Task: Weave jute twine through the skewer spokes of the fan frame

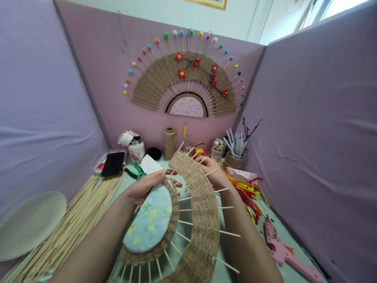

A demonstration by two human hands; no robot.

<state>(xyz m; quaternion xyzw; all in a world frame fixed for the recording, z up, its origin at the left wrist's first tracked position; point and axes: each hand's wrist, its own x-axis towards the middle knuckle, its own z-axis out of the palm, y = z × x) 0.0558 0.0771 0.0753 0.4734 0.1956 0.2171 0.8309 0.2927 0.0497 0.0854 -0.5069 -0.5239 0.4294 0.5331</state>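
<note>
Held up in front of me is a fan (204, 196) of brown twine woven across thin wooden sticks, tilted with its curve to the right. Its half-round centre (150, 220) is covered in light blue cloth with yellow flowers and rimmed with twine. My left hand (147, 184) grips the fan at the upper end of this centre, some fingers behind the sticks. At the top outer edge of the weave, my right hand (210, 169) is closed near the stick ends; its fingertips are partly hidden by the fan, so I cannot tell whether it pinches twine or a stick.
A finished fan (159, 74) with red flowers hangs on the back panel. Loose sticks (85, 212) and a paper plate (32, 220) lie left, near green-handled pliers (136, 171). A twine spool (169, 143) stands behind. Pipe cleaners (246, 192) and a pink glue gun (284, 251) lie right.
</note>
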